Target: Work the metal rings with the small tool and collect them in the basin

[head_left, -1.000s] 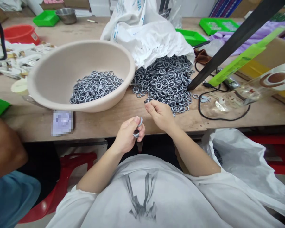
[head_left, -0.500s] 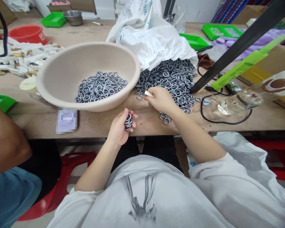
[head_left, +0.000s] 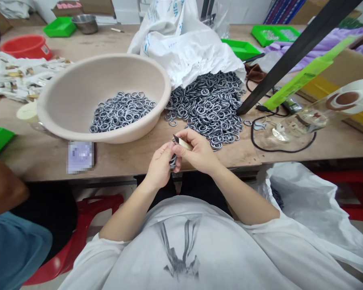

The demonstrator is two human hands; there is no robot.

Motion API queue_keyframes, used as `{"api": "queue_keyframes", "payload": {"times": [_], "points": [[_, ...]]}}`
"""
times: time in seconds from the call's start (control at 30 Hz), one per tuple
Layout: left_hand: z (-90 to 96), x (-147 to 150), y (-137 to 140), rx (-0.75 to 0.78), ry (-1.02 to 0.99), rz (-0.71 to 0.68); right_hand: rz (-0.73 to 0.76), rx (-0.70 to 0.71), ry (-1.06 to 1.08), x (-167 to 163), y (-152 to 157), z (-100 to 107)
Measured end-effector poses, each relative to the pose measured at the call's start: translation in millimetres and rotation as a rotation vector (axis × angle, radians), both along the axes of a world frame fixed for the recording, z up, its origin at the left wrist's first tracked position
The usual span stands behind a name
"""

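Observation:
My left hand (head_left: 160, 166) is closed around several grey rings (head_left: 172, 162), partly hidden by the fingers. Against its fingertips my right hand (head_left: 199, 151) grips a small knife (head_left: 183, 143) with a pale handle and a dark, slanted tip. The two hands meet just above the table's front edge. Behind them a big heap of grey rings (head_left: 210, 104) spreads out of a white sack (head_left: 193, 56). To the left stands a wide beige basin (head_left: 57, 96) with more such rings (head_left: 121, 112) at its bottom.
A dark slanted post (head_left: 269, 68) rises right of the heap. Beside it lie a black cable (head_left: 284, 151) and a clear bottle-like container (head_left: 311, 117). A co-worker's arm (head_left: 6, 187) is at the left edge. An open white bag (head_left: 305, 189) hangs below the table at right.
My right hand has come from the ring heap down to my left hand, bringing the knife along. My left hand has shifted slightly right and still holds its rings.

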State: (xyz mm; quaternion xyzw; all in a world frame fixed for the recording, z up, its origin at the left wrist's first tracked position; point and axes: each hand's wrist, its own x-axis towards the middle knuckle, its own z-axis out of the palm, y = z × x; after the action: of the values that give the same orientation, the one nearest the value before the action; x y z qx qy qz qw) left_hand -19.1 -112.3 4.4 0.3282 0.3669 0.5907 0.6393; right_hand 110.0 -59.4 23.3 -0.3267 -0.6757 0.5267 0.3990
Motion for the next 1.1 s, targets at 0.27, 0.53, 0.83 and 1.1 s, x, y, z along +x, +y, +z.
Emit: {"api": "queue_keyframes", "payload": {"times": [0.27,0.53,0.83,1.1], "points": [[9.6,-1.5,-2.2,-0.083,-0.134,-0.054,-0.019,0.261,-0.243,14.8,-5.8,2.8],[9.6,-0.6,-5.9,-0.077,-0.089,-0.137,0.036,0.366,-0.408,20.7,-11.5,5.5],[8.8,-12.8,-9.5,-0.094,-0.05,-0.11,-0.221,0.429,-0.952,-9.5,60.0,1.6],[9.8,-31.0,-2.4,-0.277,-0.163,0.075,-0.129,0.565,-1.119,-31.0,82.5,5.6]]}}
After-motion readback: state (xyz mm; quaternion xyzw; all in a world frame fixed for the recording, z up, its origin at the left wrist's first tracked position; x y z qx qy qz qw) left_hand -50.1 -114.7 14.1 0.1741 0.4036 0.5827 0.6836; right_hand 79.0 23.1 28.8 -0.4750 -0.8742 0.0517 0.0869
